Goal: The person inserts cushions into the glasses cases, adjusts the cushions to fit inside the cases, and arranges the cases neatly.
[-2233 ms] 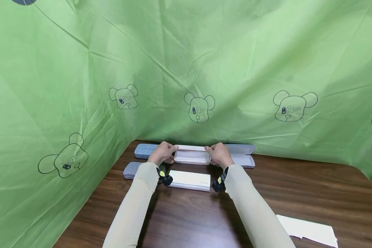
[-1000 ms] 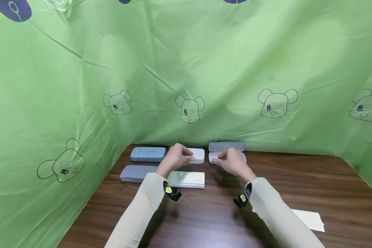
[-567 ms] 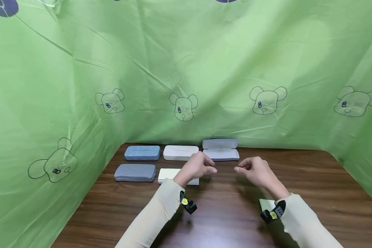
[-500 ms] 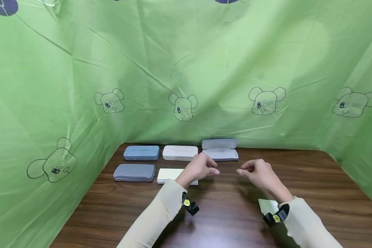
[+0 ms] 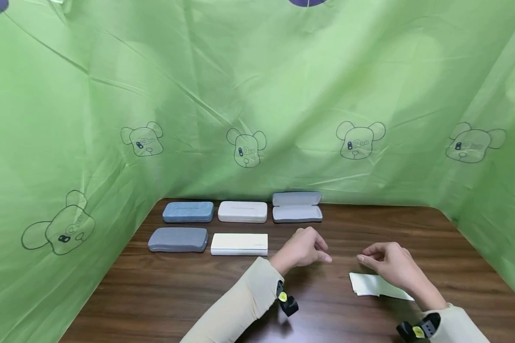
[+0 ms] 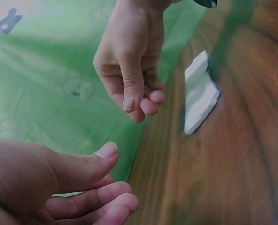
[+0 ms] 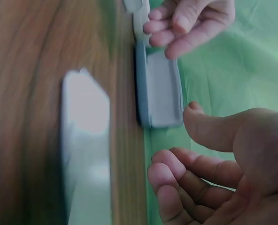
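My left hand (image 5: 302, 247) hovers over the wooden table with fingers loosely bent and nothing in them. To its right, my right hand (image 5: 392, 264) hangs above the far edge of a flat white piece (image 5: 375, 285), perhaps folded paper or cloth. The right wrist view shows a gap between the right thumb (image 7: 214, 131) and fingers, holding nothing. Behind the left hand lies a grey glasses case (image 5: 297, 213) with its lid up and a pale inside. A closed white glasses case (image 5: 242, 211) stands beside it, and a cream flap case (image 5: 239, 244) lies in front.
A blue glasses case (image 5: 188, 212) stands at the back left, with a grey-blue closed case (image 5: 178, 239) in front of it. Green printed cloth (image 5: 300, 95) hangs behind and at both sides of the brown table (image 5: 176, 295).
Both hands have let go of the white case, which is now closed, and moved right and nearer. The head view has turned rightward, bringing the white piece into fuller view.
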Available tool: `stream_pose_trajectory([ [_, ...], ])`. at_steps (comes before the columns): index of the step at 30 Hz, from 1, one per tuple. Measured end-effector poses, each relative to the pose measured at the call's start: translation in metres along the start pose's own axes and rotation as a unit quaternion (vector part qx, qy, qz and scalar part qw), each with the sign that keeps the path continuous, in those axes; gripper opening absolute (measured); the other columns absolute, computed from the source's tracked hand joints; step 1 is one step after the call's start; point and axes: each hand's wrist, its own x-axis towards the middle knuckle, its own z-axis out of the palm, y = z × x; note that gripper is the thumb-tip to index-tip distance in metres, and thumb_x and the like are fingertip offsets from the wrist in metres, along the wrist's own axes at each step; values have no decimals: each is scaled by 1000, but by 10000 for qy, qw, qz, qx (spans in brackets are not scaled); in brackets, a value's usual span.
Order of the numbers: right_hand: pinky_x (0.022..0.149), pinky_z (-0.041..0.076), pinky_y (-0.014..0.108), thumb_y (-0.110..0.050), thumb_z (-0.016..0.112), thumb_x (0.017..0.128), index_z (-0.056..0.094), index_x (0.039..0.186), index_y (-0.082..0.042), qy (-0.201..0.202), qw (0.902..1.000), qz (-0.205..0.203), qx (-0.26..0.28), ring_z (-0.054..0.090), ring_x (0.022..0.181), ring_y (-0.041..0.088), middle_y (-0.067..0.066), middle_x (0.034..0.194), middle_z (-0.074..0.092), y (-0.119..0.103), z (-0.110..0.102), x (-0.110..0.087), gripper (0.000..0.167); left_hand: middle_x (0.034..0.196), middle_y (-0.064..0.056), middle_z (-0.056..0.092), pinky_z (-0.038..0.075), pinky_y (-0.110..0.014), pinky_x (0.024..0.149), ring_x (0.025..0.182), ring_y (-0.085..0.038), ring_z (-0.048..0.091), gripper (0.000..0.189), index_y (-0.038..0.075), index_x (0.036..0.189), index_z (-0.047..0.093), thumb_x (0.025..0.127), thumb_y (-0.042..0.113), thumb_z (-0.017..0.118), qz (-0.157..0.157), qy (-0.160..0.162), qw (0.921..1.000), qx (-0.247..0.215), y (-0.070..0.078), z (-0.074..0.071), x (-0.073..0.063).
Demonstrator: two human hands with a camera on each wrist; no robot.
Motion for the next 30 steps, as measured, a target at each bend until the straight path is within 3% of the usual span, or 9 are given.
stream_pose_trajectory([
  [11, 62, 47, 30, -40, 75, 90, 75, 99, -9, 195, 9983, 485, -252, 63, 77, 14, -4, 85, 72, 49, -20, -32, 32, 85, 15, 72, 46, -14, 69, 82, 0, 61, 25, 19, 92, 82, 76, 36, 89, 232, -184, 9966, 766, 26, 43, 12],
  [19, 65, 48, 32, -39, 77, 89, 74, 107, -6, 182, 9980, 529, -282, 63, 79, 15, -3, 86, 71, 61, -24, -39, 38, 86, 17, 72, 49, -19, 72, 84, -4, 62, 20, 23, 83, 82, 75, 40, 89, 171, -292, 9927, 1155, 32, 59, 17],
  [25, 69, 47, 39, -31, 79, 87, 70, 118, 0, 66, 9970, 528, -570, 59, 77, 13, -7, 80, 67, 75, -25, -42, 44, 69, 17, 64, 44, -23, 61, 66, -6, 53, 28, 24, 63, 73, 79, 43, 85, 217, -273, 9851, 1686, 39, 70, 21],
  [30, 69, 45, 40, -26, 81, 86, 73, 113, -3, 107, 9962, 581, -640, 57, 72, 12, -9, 76, 65, 82, -22, -46, 37, 60, 15, 57, 43, -23, 55, 60, -6, 51, 35, 23, 57, 65, 78, 40, 87, 166, -142, 9844, 1749, 45, 81, 22],
])
